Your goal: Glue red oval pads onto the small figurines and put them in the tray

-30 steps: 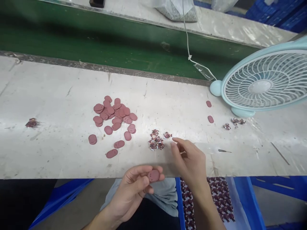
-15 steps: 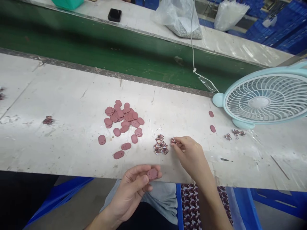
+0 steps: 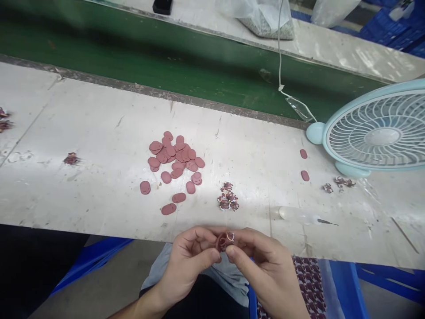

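My left hand (image 3: 187, 261) pinches a maroon oval disc (image 3: 219, 243) between thumb and fingers, just past the table's front edge. Against it, my right hand (image 3: 265, 261) grips a small maroon piece with white and yellow markings (image 3: 230, 237). The two parts touch or nearly touch; fingers hide the exact contact. Ahead of the hands lies a little heap of similar small painted pieces (image 3: 228, 199). Farther left on the table is a loose pile of maroon oval discs (image 3: 171, 153), some showing tiny holes.
A pale blue fan (image 3: 378, 133) stands at the right, near two loose discs and several small pieces (image 3: 344, 182). A clear bottle with a dark thin tip (image 3: 299, 215) lies on the white table (image 3: 109, 195). Below, a blue crate (image 3: 347, 283) holds rows of maroon pieces. A green channel (image 3: 133, 57) runs behind.
My right hand has picked a small painted piece from beside the heap and brought it to the disc in my left hand. The bottle has come into sight; the view has shifted slightly.
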Demonstrator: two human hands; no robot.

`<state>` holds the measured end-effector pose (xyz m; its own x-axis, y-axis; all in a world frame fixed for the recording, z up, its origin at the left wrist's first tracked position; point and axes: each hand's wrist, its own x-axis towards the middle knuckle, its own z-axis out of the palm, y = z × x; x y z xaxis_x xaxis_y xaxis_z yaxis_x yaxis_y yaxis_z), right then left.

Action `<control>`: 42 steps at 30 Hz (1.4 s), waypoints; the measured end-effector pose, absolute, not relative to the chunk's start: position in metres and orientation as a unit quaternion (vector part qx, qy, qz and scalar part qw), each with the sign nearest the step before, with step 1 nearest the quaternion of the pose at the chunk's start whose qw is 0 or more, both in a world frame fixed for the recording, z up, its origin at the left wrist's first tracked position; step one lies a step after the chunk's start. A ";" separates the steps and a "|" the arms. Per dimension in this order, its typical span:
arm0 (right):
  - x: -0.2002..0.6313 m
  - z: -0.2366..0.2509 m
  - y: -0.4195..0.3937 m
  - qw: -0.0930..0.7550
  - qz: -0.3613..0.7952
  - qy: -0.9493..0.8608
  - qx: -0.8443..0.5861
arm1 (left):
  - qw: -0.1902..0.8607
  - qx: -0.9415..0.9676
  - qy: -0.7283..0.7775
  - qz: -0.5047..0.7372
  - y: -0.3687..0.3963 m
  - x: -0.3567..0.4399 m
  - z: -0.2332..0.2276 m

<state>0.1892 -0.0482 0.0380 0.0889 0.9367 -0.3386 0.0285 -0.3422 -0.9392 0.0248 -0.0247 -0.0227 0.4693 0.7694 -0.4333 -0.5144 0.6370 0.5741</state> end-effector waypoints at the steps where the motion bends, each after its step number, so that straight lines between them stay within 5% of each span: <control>1: 0.188 0.037 -0.048 0.418 0.543 -0.396 -0.612 | 0.835 0.190 0.345 0.383 -0.025 0.024 -0.023; 31: 0.195 0.041 -0.057 0.406 0.452 -0.509 -0.610 | 0.787 0.293 0.378 0.391 -0.021 0.023 -0.010; 42: 0.181 0.018 -0.060 0.515 0.638 -0.231 -0.524 | 0.764 0.302 0.344 0.454 -0.024 0.028 -0.008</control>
<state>0.1805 -0.0598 0.0178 0.0791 0.8988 -0.4311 -0.4144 -0.3636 -0.8343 0.0281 -0.0238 -0.0077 0.3515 0.9017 -0.2519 -0.4858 0.4056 0.7743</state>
